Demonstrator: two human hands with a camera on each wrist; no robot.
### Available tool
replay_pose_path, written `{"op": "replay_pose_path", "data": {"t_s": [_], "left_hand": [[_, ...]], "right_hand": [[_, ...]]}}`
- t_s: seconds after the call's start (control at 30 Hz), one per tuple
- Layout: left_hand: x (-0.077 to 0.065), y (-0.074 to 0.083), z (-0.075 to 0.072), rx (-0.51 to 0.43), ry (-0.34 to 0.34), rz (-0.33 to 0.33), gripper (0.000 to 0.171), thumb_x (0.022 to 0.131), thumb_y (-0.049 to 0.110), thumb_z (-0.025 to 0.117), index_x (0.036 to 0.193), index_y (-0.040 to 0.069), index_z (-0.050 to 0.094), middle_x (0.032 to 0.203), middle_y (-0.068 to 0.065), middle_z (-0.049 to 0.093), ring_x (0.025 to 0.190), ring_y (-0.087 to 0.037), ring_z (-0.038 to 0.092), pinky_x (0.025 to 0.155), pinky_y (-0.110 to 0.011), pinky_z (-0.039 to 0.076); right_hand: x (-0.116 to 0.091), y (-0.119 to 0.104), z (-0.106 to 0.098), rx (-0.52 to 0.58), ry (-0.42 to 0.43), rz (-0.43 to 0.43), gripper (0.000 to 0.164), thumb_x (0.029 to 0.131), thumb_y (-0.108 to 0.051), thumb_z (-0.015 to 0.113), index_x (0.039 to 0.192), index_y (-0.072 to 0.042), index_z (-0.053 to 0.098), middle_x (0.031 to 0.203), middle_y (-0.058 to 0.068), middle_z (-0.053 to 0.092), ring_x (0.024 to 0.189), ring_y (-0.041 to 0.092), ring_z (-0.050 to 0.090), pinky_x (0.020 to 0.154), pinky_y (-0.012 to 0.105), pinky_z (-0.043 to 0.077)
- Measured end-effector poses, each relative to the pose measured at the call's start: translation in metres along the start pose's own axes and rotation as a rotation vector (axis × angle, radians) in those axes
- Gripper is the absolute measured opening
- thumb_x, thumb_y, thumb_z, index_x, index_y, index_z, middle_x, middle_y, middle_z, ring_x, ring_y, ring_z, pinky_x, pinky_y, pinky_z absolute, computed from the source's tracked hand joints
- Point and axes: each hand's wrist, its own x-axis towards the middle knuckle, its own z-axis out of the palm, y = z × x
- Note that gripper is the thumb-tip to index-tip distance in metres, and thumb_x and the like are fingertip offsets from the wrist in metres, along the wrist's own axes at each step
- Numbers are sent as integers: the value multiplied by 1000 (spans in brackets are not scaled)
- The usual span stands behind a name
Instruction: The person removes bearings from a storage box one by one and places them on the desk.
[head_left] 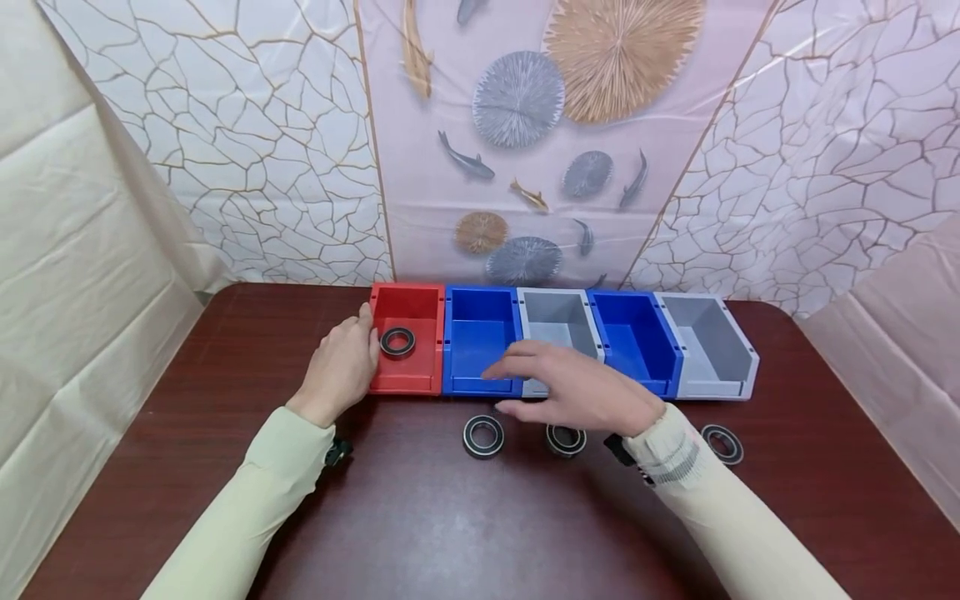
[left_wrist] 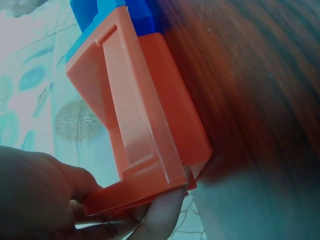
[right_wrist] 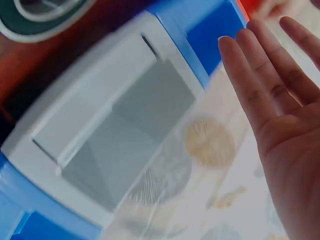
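Observation:
My left hand [head_left: 339,367] grips the left side wall of a red bin [head_left: 408,384]; in the left wrist view its fingers [left_wrist: 162,212] lie against that wall. One ball bearing [head_left: 397,342] rests inside the red bin. My right hand [head_left: 581,385], fingers extended and holding nothing, hovers over the front of a blue bin [head_left: 480,333] and a grey bin [head_left: 558,308]. Below it on the table lie a bearing [head_left: 483,437] and another bearing [head_left: 566,441], the latter partly covered by the hand. A further bearing [head_left: 722,444] lies beyond the right forearm.
A second blue bin [head_left: 628,333] and a second grey bin [head_left: 705,342] continue the row to the right, side by side. The bins stand along the back of the dark wooden table [head_left: 420,517]. A patterned cloth [head_left: 300,167] hangs behind.

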Motion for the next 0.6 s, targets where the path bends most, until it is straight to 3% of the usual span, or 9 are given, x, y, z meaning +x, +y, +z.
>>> {"op": "replay_pose_path", "data": {"t_s": [0.2,0.37,0.5,0.6], "left_hand": [[1,-1,0,4,-5,-9,57,104,17,50,154,-6,36,117,-26,63,101,-40,66,87,-56,59],[0,-1,1,-8,4,1,56,105,18,49,154,-6,37,115,-25,64,99,-41,66,85,-57,58],[0,-3,1,-17,12,1,55,105,18,48,153,-6,38,114,-25,64,99,-41,66,85,-56,58],[0,-3,-1,-14,10,-1,56,105,19,49,154,-5,38,115,-25,64,99,-40,66,85,-56,58]], "right_hand": [[-20,15,-16,48,169,42,22,99,-33,67,119,-25,73,113,-15,70,101,2,65,85,28,56],[-45,34,-28,31,339,67,19,94,-18,74,112,-23,74,105,-13,72,93,1,65,80,24,55],[-66,50,-39,-18,432,131,23,88,-9,78,107,-22,76,98,-15,73,88,-3,63,79,17,51],[-81,59,-48,-69,502,228,20,89,-10,78,105,-21,77,96,-12,74,85,-7,62,77,10,48]]}}
